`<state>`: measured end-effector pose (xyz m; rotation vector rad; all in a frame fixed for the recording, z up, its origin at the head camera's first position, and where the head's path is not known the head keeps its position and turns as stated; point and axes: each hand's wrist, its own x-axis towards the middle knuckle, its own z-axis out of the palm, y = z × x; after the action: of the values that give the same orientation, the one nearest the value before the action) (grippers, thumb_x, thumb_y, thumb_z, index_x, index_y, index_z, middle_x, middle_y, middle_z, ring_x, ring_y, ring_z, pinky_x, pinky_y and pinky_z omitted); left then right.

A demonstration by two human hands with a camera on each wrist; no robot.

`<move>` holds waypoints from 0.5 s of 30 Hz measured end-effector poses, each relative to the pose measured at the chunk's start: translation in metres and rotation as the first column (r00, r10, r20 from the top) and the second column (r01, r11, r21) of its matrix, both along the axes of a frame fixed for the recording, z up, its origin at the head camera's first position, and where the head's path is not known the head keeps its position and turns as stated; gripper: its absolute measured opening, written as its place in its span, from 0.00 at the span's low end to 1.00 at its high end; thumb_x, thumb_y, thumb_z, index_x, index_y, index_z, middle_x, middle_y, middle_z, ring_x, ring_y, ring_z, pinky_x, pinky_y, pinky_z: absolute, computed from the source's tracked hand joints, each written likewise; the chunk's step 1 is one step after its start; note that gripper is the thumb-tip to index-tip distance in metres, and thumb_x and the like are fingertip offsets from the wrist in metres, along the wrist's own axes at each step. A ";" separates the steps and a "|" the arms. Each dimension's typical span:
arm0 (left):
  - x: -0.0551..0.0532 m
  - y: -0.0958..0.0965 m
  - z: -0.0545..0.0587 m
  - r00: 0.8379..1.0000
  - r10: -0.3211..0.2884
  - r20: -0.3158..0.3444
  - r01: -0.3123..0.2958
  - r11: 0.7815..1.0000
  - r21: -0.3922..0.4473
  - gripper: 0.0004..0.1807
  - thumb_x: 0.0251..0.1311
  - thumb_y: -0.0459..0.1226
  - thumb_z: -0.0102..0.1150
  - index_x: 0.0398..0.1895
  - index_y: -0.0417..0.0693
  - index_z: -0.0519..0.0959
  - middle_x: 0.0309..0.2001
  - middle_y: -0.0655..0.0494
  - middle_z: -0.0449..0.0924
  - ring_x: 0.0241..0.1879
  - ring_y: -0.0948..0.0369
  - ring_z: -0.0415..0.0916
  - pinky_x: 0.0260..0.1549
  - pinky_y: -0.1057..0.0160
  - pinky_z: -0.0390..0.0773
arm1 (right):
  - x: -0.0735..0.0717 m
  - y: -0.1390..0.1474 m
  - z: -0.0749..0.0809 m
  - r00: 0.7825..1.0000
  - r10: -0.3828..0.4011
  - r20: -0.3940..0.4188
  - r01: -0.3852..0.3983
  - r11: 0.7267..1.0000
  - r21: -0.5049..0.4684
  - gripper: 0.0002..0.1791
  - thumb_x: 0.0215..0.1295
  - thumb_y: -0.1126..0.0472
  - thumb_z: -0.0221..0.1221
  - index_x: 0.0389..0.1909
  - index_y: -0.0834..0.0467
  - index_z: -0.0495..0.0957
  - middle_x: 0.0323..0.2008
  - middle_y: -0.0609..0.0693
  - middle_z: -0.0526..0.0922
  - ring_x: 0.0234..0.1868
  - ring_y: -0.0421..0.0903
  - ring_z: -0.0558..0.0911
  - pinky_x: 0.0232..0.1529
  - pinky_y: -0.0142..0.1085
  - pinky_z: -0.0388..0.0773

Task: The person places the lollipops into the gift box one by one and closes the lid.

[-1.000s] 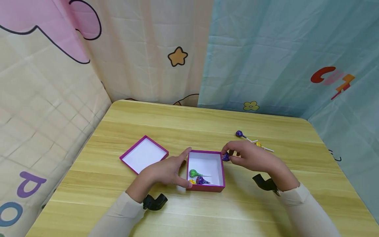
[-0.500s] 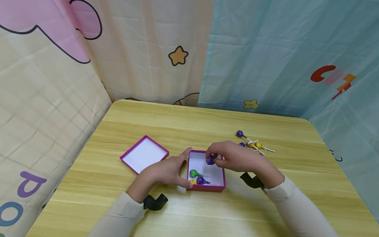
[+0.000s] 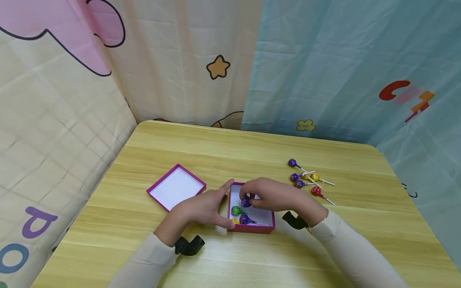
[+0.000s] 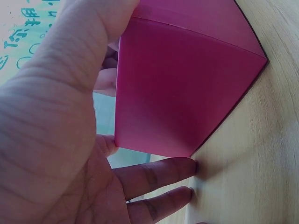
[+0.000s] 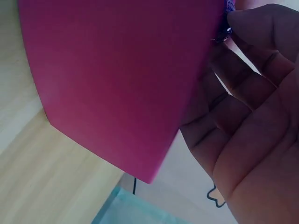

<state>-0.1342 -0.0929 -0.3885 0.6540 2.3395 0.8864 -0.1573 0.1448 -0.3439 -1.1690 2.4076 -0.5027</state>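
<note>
My left hand (image 3: 201, 208) grips the left side of a magenta box (image 3: 252, 229), its thumb at the front corner and index finger at the back one. The box is white inside and has no cover on it. My right hand (image 3: 279, 195) reaches over the box and pinches a purple-wrapped lollipop (image 3: 245, 201) by its head, inside the rim; its stick is hidden. Below it in the box lie a green lollipop (image 3: 235, 210), another purple lollipop (image 3: 245, 219) and a yellow one (image 3: 235, 221) partly covered by the left thumb. Both wrist views show the box's magenta outer walls (image 4: 182, 88).
The box lid (image 3: 176, 187) lies upturned on the wooden table (image 3: 216, 148), behind the left hand. Right of the box are several loose lollipops, among them a red lollipop (image 3: 316, 191) at the front and a purple lollipop (image 3: 292, 163) farthest back. Printed curtains hang behind the table.
My right hand has carried the purple lollipop leftward from the box's right edge to inside it, uncovering the loose lollipops on the right. The left hand has stayed on the box.
</note>
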 end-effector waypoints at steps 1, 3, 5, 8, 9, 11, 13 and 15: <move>0.000 0.000 0.000 1.000 -0.002 -0.002 0.002 1.000 -0.001 0.68 0.46 0.59 0.75 0.81 0.56 0.38 0.69 0.47 0.66 0.58 0.58 0.69 0.62 0.51 0.67 | -0.001 -0.001 -0.002 1.000 0.003 0.005 -0.003 1.000 0.007 0.07 0.70 0.64 0.58 0.43 0.49 0.80 0.37 0.37 0.78 0.39 0.38 0.76 0.44 0.34 0.75; 0.000 0.000 0.001 1.000 -0.005 -0.004 0.005 1.000 -0.003 0.68 0.47 0.59 0.75 0.81 0.56 0.37 0.70 0.47 0.65 0.59 0.58 0.69 0.63 0.52 0.67 | -0.003 -0.002 -0.006 1.000 0.018 0.012 -0.018 1.000 0.012 0.07 0.70 0.65 0.57 0.43 0.50 0.80 0.36 0.38 0.78 0.39 0.38 0.76 0.44 0.34 0.75; 0.000 0.000 0.001 1.000 -0.006 -0.005 0.006 1.000 -0.002 0.68 0.47 0.59 0.75 0.81 0.56 0.37 0.70 0.47 0.65 0.60 0.58 0.69 0.63 0.52 0.66 | -0.005 -0.003 -0.009 0.999 0.030 0.011 -0.030 0.999 0.009 0.07 0.70 0.66 0.57 0.43 0.51 0.80 0.36 0.38 0.78 0.38 0.39 0.75 0.44 0.34 0.75; 0.000 0.000 0.001 1.000 -0.005 -0.007 0.005 1.000 -0.003 0.67 0.47 0.59 0.74 0.81 0.57 0.37 0.71 0.47 0.64 0.62 0.58 0.68 0.64 0.53 0.65 | -0.007 -0.004 -0.012 0.999 0.039 0.006 -0.039 0.999 0.007 0.07 0.70 0.67 0.58 0.41 0.51 0.80 0.34 0.39 0.77 0.37 0.39 0.75 0.43 0.34 0.74; 0.001 0.000 0.001 1.000 -0.005 -0.007 0.005 1.000 -0.003 0.67 0.47 0.59 0.74 0.81 0.57 0.37 0.71 0.47 0.64 0.62 0.58 0.68 0.64 0.53 0.65 | -0.007 -0.004 -0.013 0.999 0.038 0.005 -0.039 0.999 0.011 0.07 0.70 0.67 0.58 0.41 0.51 0.79 0.34 0.39 0.77 0.37 0.39 0.75 0.42 0.35 0.74; 0.001 0.000 0.000 1.000 -0.004 -0.007 0.004 1.000 -0.005 0.67 0.47 0.59 0.74 0.81 0.57 0.37 0.71 0.46 0.63 0.63 0.57 0.67 0.64 0.53 0.65 | -0.008 -0.006 -0.015 0.999 0.034 -0.001 -0.034 0.999 0.032 0.07 0.70 0.66 0.58 0.41 0.51 0.80 0.34 0.39 0.78 0.37 0.39 0.75 0.43 0.35 0.75; 0.001 0.000 0.001 1.000 -0.004 -0.008 0.004 1.000 -0.006 0.67 0.47 0.59 0.74 0.81 0.57 0.37 0.71 0.46 0.63 0.64 0.56 0.67 0.65 0.52 0.64 | -0.008 -0.007 -0.017 0.999 0.031 -0.011 -0.030 0.998 0.057 0.06 0.70 0.66 0.59 0.42 0.51 0.80 0.35 0.39 0.78 0.37 0.39 0.75 0.44 0.35 0.75; 0.001 0.000 0.001 1.000 -0.004 -0.009 0.004 1.000 -0.006 0.67 0.47 0.59 0.74 0.81 0.57 0.37 0.71 0.46 0.63 0.65 0.56 0.66 0.65 0.52 0.64 | -0.008 -0.008 -0.018 0.999 0.028 -0.023 -0.026 0.997 0.077 0.06 0.70 0.65 0.59 0.42 0.52 0.80 0.35 0.39 0.78 0.37 0.39 0.75 0.44 0.35 0.75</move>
<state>-0.1335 -0.0929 -0.3878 0.6617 2.3473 0.8762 -0.1649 0.1366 -0.3622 -1.1788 2.4060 -0.3859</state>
